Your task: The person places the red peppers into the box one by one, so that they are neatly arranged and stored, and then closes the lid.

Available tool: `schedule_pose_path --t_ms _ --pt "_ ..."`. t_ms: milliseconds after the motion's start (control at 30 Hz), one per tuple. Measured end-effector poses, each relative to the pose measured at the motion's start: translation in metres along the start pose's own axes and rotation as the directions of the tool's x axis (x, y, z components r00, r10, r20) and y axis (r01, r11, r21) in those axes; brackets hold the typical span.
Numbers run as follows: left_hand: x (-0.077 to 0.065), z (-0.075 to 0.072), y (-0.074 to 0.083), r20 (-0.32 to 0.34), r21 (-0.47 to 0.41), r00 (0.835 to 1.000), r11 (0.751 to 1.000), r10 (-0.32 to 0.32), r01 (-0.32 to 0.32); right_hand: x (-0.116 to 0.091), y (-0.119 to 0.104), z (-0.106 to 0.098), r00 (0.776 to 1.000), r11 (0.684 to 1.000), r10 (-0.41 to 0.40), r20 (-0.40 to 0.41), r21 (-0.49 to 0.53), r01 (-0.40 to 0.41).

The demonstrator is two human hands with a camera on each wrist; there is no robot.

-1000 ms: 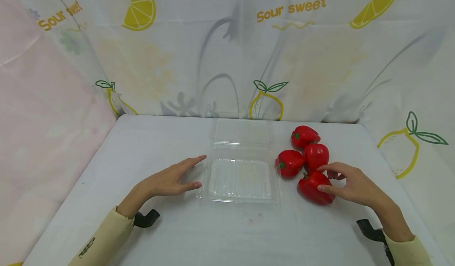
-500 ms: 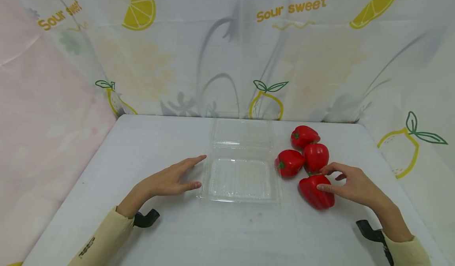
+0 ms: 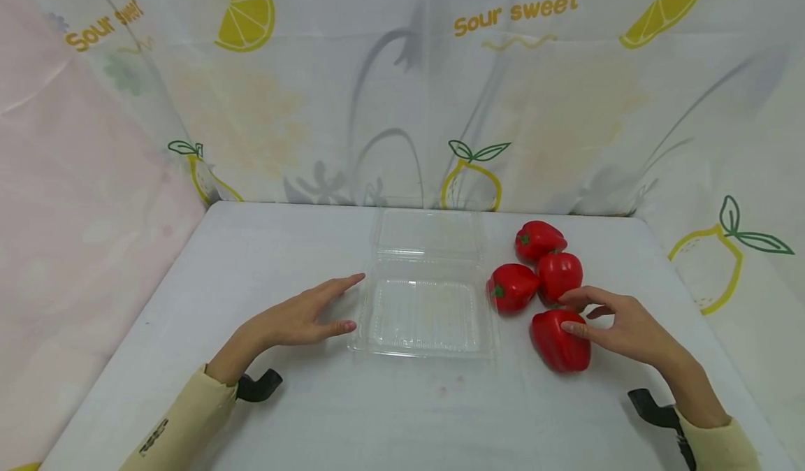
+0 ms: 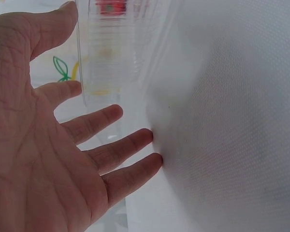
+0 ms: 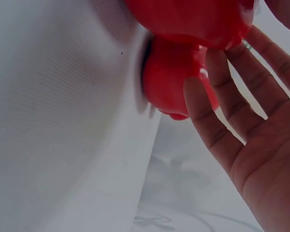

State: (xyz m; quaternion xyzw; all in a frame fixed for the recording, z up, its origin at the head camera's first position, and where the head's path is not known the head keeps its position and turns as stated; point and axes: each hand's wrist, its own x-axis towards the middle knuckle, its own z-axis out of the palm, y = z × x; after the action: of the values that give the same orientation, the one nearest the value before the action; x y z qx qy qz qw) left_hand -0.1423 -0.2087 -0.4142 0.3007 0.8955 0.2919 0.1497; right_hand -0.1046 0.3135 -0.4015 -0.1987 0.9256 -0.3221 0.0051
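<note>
My right hand (image 3: 613, 324) is at the nearest red bell pepper (image 3: 560, 342), thumb on its upper right side and fingertips at its far, stem end. From the right wrist, that pepper (image 5: 193, 17) shows above the fingers, and another red pepper (image 5: 171, 79) lies beyond it. My left hand (image 3: 298, 321) rests with spread fingers beside the left edge of a clear plastic clamshell box (image 3: 367, 317). The left wrist view shows this palm (image 4: 43, 140) and the box wall (image 4: 106, 63) past the thumb. The box's lid (image 3: 430, 233) is folded back, away from me.
Behind the nearest pepper lie three more red peppers: one at the left (image 3: 512, 288), one in the middle (image 3: 560, 275) and one at the back (image 3: 539, 240). A white cloth covers the table (image 3: 402, 415). Behind it hangs a lemon-print curtain (image 3: 314, 107).
Under my right hand the nearest pepper has turned, its stem end swinging from the left to point away from me. It sits slightly closer to me. My left hand stays put.
</note>
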Motion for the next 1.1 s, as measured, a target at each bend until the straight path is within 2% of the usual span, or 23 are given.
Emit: schedule_pose_path --t_ms 433,667,933,1100 --pt "0.0001 -0.0009 0.0008 0.009 -0.014 1.000 1.000 -0.009 0.009 -0.0006 0.0006 -0.0028 0.999 0.999 0.044 0.021 0.003 -0.044" --pt "-0.0001 0.0000 0.0002 0.005 -0.015 1.000 1.000 -0.004 0.004 -0.0021 0.0031 -0.0027 1.000 1.000 0.010 -0.009 -0.018 -0.011" --pt "0.0001 0.0003 0.0001 -0.001 -0.009 1.000 1.000 0.013 -0.013 -0.0040 -0.0010 -0.0044 0.999 0.997 0.023 -0.030 -0.066 -0.025" --pt "-0.0005 0.0001 0.0002 -0.001 -0.006 1.000 1.000 0.001 -0.001 -0.0037 -0.0020 -0.0087 0.996 0.995 0.083 0.036 -0.057 -0.081"
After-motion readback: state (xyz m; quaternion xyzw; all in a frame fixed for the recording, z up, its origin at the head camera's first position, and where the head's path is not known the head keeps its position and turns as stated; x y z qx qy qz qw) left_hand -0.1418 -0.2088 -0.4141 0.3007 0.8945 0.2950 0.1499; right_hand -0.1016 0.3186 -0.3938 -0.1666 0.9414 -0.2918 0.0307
